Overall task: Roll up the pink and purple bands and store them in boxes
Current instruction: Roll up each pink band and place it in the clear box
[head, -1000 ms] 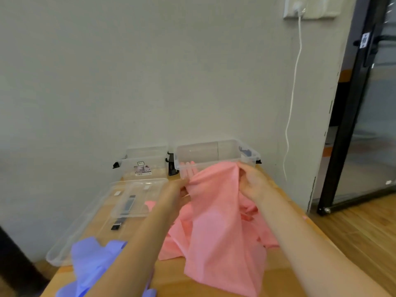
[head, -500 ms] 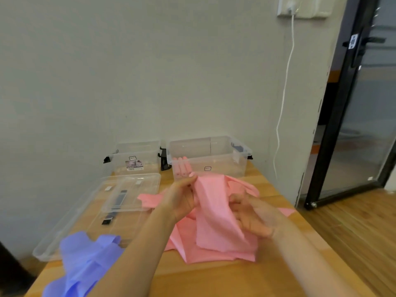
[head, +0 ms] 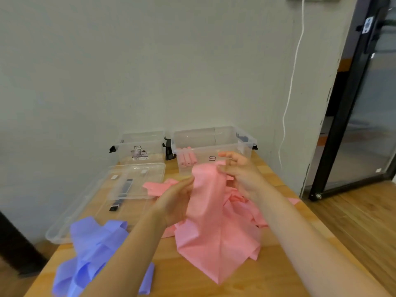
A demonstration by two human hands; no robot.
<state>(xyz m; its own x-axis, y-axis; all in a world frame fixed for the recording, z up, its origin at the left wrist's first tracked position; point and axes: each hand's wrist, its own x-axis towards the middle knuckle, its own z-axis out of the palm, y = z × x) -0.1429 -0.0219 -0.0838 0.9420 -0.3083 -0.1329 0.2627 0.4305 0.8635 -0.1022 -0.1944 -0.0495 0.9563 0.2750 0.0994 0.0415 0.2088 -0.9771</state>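
A wide pink band point(head: 211, 213) hangs lifted over a heap of more pink bands on the wooden table point(head: 276, 275). My left hand point(head: 175, 202) grips the band's left side at mid height. My right hand point(head: 237, 172) pinches its top edge just in front of the right clear box point(head: 246, 146). That box holds several rolled pink bands point(head: 187, 159). A loose purple band point(head: 94, 249) lies crumpled at the near left, partly under my left forearm. The left clear box point(head: 141, 144) stands at the back by the wall.
Two clear lids point(head: 137, 179) lie on the left of the table, overlapping, with black clips. A white cable point(head: 293, 67) hangs down the wall on the right. A black-framed glass door point(head: 347, 103) stands at the far right, above wooden floor.
The pink band was lowered from near the right box and then lifted again. My right hand moved from the band's lower middle up to its top edge. The view tilted down.
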